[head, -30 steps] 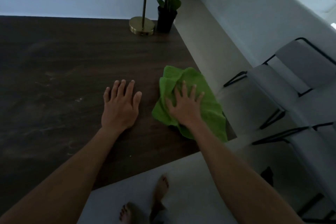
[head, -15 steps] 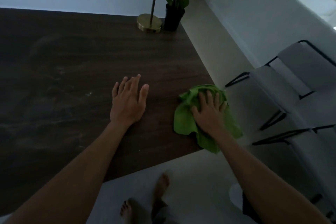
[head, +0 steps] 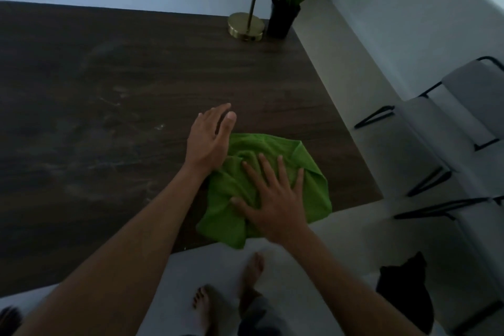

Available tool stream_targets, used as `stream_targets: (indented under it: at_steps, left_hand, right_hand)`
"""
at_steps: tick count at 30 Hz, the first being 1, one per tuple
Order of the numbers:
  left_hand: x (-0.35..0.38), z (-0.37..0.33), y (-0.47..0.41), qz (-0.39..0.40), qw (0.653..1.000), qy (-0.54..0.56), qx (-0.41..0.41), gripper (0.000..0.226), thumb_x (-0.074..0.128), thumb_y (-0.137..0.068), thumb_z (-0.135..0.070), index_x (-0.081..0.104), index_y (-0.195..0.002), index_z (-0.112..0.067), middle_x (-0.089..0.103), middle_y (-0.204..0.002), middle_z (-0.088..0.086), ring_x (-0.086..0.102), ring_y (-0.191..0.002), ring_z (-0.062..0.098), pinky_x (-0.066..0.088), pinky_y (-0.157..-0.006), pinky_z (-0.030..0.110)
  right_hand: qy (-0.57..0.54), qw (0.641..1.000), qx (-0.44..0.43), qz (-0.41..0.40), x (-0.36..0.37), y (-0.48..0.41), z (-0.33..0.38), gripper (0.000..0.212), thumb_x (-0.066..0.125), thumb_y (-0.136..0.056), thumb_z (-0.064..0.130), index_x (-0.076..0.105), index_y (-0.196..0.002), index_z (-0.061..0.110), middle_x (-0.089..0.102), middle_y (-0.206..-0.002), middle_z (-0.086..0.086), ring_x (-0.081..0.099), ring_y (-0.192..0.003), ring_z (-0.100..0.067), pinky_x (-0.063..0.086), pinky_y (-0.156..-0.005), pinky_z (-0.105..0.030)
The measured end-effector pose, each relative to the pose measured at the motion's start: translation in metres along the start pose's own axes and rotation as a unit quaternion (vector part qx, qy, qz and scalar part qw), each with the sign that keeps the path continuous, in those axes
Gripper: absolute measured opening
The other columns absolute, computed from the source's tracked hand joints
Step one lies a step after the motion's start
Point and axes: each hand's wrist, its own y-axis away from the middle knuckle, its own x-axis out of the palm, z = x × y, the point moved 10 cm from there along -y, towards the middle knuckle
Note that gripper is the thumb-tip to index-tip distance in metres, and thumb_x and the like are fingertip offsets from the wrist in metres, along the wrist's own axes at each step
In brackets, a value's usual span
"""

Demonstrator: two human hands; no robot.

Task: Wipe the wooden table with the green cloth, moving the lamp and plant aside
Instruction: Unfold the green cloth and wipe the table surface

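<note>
While dim light blurs the grain, pale smears show on the table [head: 114, 106] toward 9 o'clock. Left hand [head: 208, 142] flat, fingers together, pointing 1 o'clock, its edge overlapping the cloth [head: 308, 172]. Cloth crumpled at the near edge, 5 o'clock of table centre, long axis running 11 to 5. Right hand [head: 275, 199] spread flat, pressing it; part of cloth hidden beneath. Lamp [head: 246, 26] at 1 o'clock, top cut off. Plant [head: 285, 8] just right of it.
</note>
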Motion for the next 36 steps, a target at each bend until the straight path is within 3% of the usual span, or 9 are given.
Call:
stream_targets:
  at_steps: [5,9,13,16,18,22,29,36]
  left_hand:
    - [0.004,0.005,0.001,0.005,0.999,-0.046,-0.007,0.072,0.021,-0.091,-0.065,0.05,-0.14,-0.02,0.051,-0.144,0.004,0.037,-0.14,0.018,0.019,-0.12,0.037]
    - [0.014,-0.005,-0.001,0.034,0.993,-0.113,0.003,0.074,0.018,-0.092,-0.065,0.04,-0.146,-0.02,0.041,-0.152,0.005,0.026,-0.145,0.017,0.011,-0.121,0.036]
    - [0.023,-0.004,-0.01,0.031,0.982,-0.184,-0.029,0.074,0.013,-0.093,-0.064,0.036,-0.148,-0.02,0.037,-0.154,0.005,0.023,-0.146,0.018,0.008,-0.121,0.038]
    - [0.031,-0.006,-0.017,0.017,0.971,-0.235,-0.033,0.06,0.023,-0.099,-0.055,0.04,-0.144,-0.018,0.039,-0.151,0.007,0.026,-0.143,0.024,0.011,-0.12,0.043]
    - [0.044,-0.01,-0.026,0.042,0.966,-0.253,-0.024,0.056,0.027,-0.1,-0.053,0.042,-0.142,-0.02,0.035,-0.152,0.008,0.021,-0.144,0.026,0.008,-0.12,0.046]
    - [0.071,-0.014,-0.045,0.086,0.953,-0.289,-0.01,0.056,0.029,-0.099,-0.054,0.038,-0.144,-0.022,0.024,-0.158,0.008,0.009,-0.149,0.025,-0.001,-0.121,0.046]
    - [0.101,-0.012,-0.098,0.121,0.931,-0.345,0.002,0.058,0.029,-0.099,-0.052,0.031,-0.149,-0.022,0.013,-0.162,0.008,0.001,-0.15,0.026,-0.002,-0.121,0.049]
    - [0.109,0.0,-0.16,0.088,0.932,-0.349,-0.047,0.059,0.029,-0.099,-0.051,0.03,-0.149,-0.02,0.016,-0.161,0.008,0.004,-0.15,0.026,0.0,-0.12,0.05]
  right_hand:
    - [-0.015,0.995,0.097,0.011,-0.007,-0.071,-0.082,0.059,0.023,-0.095,0.063,0.012,-0.15,0.044,0.008,-0.162,0.005,-0.003,-0.149,-0.027,-0.006,-0.112,-0.067]
    - [-0.06,0.981,0.181,-0.029,-0.019,-0.11,-0.079,0.051,0.026,-0.101,0.042,0.013,-0.151,0.039,0.012,-0.162,-0.003,-0.003,-0.146,-0.042,-0.006,-0.106,-0.075]
    - [-0.02,0.999,0.045,-0.016,-0.01,-0.079,-0.007,0.057,0.023,-0.095,0.056,0.018,-0.15,0.039,0.012,-0.162,-0.004,0.0,-0.146,-0.044,-0.007,-0.109,-0.07]
    - [-0.009,0.999,-0.045,-0.026,-0.01,-0.029,-0.01,0.062,0.027,-0.091,0.065,0.027,-0.148,0.038,0.022,-0.159,0.002,0.009,-0.148,-0.031,0.006,-0.115,-0.061]
    - [0.0,0.999,-0.03,-0.021,-0.013,-0.018,-0.059,0.067,0.026,-0.089,0.072,0.025,-0.148,0.04,0.019,-0.16,0.005,0.006,-0.149,-0.025,0.006,-0.117,-0.057]
    - [0.029,0.997,0.069,0.011,-0.021,-0.053,-0.152,0.078,0.015,-0.083,0.081,0.009,-0.15,0.042,0.008,-0.162,0.006,-0.006,-0.149,-0.023,-0.007,-0.115,-0.06]
    - [0.017,0.997,0.077,0.019,-0.024,-0.153,-0.179,0.078,0.017,-0.083,0.081,0.004,-0.15,0.043,0.0,-0.162,0.005,-0.011,-0.148,-0.024,-0.005,-0.113,-0.064]
    - [-0.002,0.999,0.033,0.009,-0.031,-0.249,-0.189,0.076,0.021,-0.087,0.075,0.008,-0.152,0.038,0.0,-0.163,0.002,-0.008,-0.148,-0.024,0.009,-0.115,-0.058]
